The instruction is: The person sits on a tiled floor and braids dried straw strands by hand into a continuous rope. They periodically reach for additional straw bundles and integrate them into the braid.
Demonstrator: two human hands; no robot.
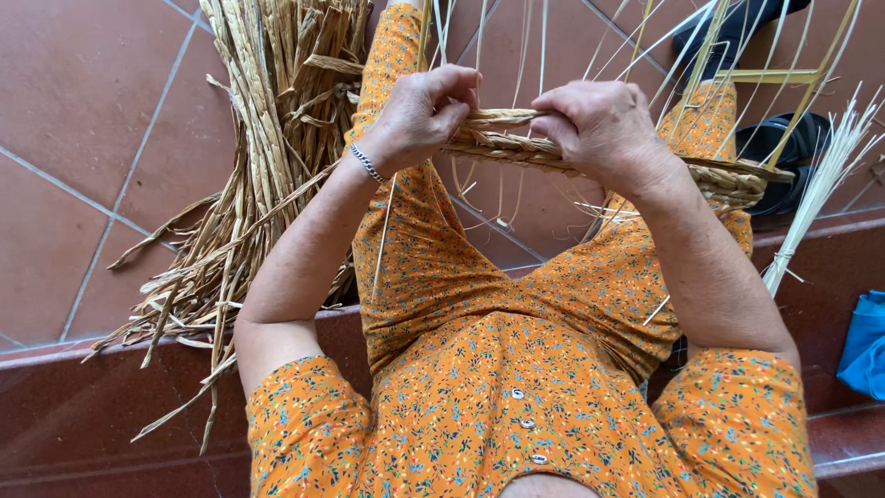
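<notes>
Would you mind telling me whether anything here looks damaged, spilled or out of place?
Nothing stands out. Both the left hand and the right hand grip the braided straw rim, and the bundle of dried tan reeds lies loose on the red tiles.

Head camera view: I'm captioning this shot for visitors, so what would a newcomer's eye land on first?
First the two hands at top centre, left hand and right hand, both gripping the braided straw rim of a half-woven basket. Then the loose bundle of dried tan reeds on the red tiled floor to the left.
</notes>
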